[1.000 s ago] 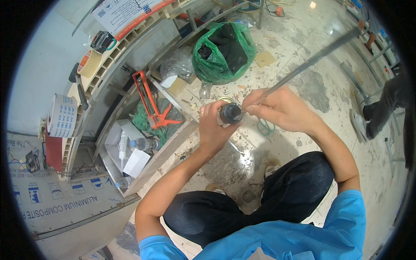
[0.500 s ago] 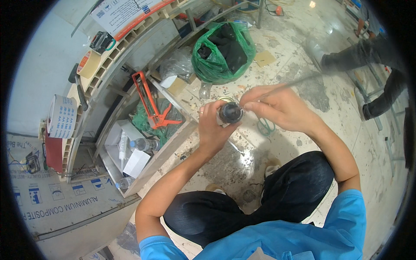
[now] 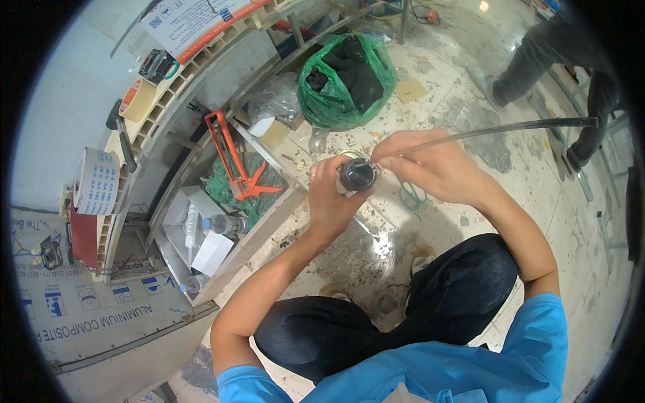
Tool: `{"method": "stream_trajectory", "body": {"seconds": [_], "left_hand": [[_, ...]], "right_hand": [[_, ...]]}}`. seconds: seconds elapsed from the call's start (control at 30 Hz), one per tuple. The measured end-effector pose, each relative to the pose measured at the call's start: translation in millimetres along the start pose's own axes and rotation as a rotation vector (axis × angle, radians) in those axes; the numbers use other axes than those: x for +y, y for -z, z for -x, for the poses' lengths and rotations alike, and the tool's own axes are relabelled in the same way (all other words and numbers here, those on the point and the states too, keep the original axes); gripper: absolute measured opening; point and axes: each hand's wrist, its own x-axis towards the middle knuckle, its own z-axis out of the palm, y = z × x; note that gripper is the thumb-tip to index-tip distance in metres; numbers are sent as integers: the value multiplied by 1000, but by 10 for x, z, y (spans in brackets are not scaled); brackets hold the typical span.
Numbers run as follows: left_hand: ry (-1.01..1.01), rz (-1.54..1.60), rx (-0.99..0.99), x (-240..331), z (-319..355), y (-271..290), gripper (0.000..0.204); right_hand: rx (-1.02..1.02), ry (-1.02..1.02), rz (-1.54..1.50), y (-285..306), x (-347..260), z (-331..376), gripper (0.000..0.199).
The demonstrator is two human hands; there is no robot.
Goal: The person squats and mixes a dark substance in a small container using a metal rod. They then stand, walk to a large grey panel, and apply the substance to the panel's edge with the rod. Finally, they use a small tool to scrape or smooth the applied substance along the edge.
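My left hand (image 3: pixel 332 191) is wrapped round a black round-topped cylinder (image 3: pixel 358 174), holding it upright so that mostly its glossy end shows. Close beside it, my right hand (image 3: pixel 433 164) is closed, thumb and fingertips pinching the near end of a long, thin, dark strip (image 3: pixel 497 127) at the cylinder's edge. The strip passes over that hand and sticks out far to the right, with a thicker-looking tip. Whether it joins the cylinder is hidden by my fingers. On the floor just below my right hand lie scissors with green handles (image 3: pixel 412 197).
A green plastic bag (image 3: pixel 386 84) with black stuff stands ahead. To the left, an orange caulking gun (image 3: pixel 232 161) lies in a wooden frame above bottles and a white box (image 3: pixel 213 252). Tape rolls (image 3: pixel 96 181) and a hammer (image 3: pixel 125 138) rest on the ledge. Another person's legs (image 3: pixel 544 57) are at right.
The strip's free end was a blur and now shows sharply, reaching farther right. My hands have barely moved. The other person's legs have shifted.
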Motion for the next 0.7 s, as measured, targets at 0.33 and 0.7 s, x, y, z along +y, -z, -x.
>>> {"method": "stream_trajectory", "body": {"seconds": [0.33,0.7], "left_hand": [[25,20,7,15,-7,17,73],[47,30,21,19,-8,7,75]], "right_hand": [[-101,-115,-30,21,27,42,26],[-3,8,9,11,1,20,23]]}}
